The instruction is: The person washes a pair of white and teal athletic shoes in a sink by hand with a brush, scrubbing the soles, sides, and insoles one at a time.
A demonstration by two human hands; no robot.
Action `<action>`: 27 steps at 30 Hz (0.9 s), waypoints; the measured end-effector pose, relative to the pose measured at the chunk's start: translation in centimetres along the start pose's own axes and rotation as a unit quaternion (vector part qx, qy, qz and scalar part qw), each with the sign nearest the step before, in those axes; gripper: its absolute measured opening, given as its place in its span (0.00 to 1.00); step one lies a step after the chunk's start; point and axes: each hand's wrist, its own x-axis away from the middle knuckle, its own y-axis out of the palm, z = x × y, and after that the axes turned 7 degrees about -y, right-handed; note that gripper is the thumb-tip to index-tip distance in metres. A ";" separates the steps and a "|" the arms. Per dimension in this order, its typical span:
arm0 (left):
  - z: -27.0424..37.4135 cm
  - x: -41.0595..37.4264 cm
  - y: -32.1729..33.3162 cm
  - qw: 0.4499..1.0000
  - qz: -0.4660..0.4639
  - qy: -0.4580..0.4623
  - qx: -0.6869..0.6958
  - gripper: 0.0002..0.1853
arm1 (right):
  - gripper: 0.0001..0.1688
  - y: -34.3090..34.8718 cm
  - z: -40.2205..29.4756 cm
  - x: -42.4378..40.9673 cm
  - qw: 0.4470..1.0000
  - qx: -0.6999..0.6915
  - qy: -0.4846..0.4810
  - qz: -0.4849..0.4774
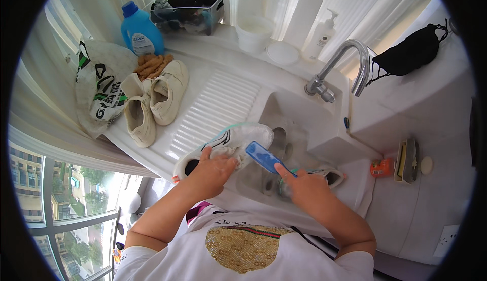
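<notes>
A wet white sneaker (253, 132) lies on its side across the sink's left rim and the ribbed washboard (217, 108). My left hand (215, 170) presses on its upper, near the laces. In my right hand (304, 186) is a blue scrubbing brush (264, 157), its head over the toe half of the sneaker; the bristles are hidden. Below my right hand, a second sneaker (333, 176) sits in the sink basin (293, 113), partly covered by the hand. Cloudy water stands in the basin.
Left of the washboard stand cream shoes (169, 94), a brown cloth (152, 66), a plastic bag (102, 90) and a blue detergent bottle (142, 30). A chrome faucet (342, 52) arches over the back right. Behind are a white tub (254, 33), a pump bottle (319, 35) and a clothes bin (186, 18).
</notes>
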 end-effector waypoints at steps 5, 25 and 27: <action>0.0 -0.2 -0.5 1.000 0.007 -0.007 0.021 0.26 | 0.36 2.0 1.5 -3.4 0.991 -0.026 0.029 0.129; 0.1 -0.1 -0.1 1.000 0.020 0.009 -0.005 0.25 | 0.33 0.9 1.8 -2.3 0.988 0.059 -0.001 0.140; -0.3 -0.1 0.2 0.999 0.037 0.000 0.005 0.24 | 0.31 1.2 1.7 -1.7 0.982 0.055 0.024 0.178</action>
